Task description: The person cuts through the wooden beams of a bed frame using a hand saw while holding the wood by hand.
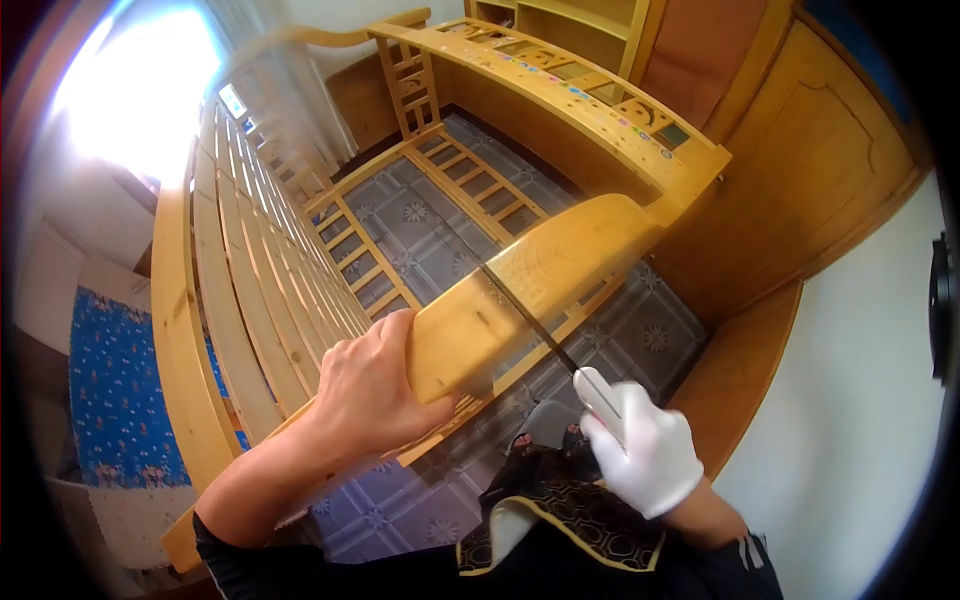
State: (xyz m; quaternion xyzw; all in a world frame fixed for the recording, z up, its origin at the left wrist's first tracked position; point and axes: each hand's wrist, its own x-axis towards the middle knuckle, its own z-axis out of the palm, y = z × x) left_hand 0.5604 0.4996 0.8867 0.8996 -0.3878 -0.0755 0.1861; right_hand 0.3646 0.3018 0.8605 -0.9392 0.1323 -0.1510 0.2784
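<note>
My right hand (645,450), in a white glove, is closed around the pale handle (602,405) of a hand saw. The saw's thin dark blade (530,318) lies across a thick varnished wooden board (570,250) with a rounded end. Its far end blurs against the floor, and the teeth cannot be made out. Bare, my left hand (370,380) grips the same board to the left of the blade, with the thumb on the near side and the fingers over the top. The board is part of a wooden bed frame.
Bed slats (250,260) stand on the left, with a blue patterned cloth (125,390) beyond. Ladder-like wooden pieces (475,185) lie on the tiled floor (410,215). A curved rail (560,90) runs behind. A wooden door (820,140) and white wall (860,370) are at right.
</note>
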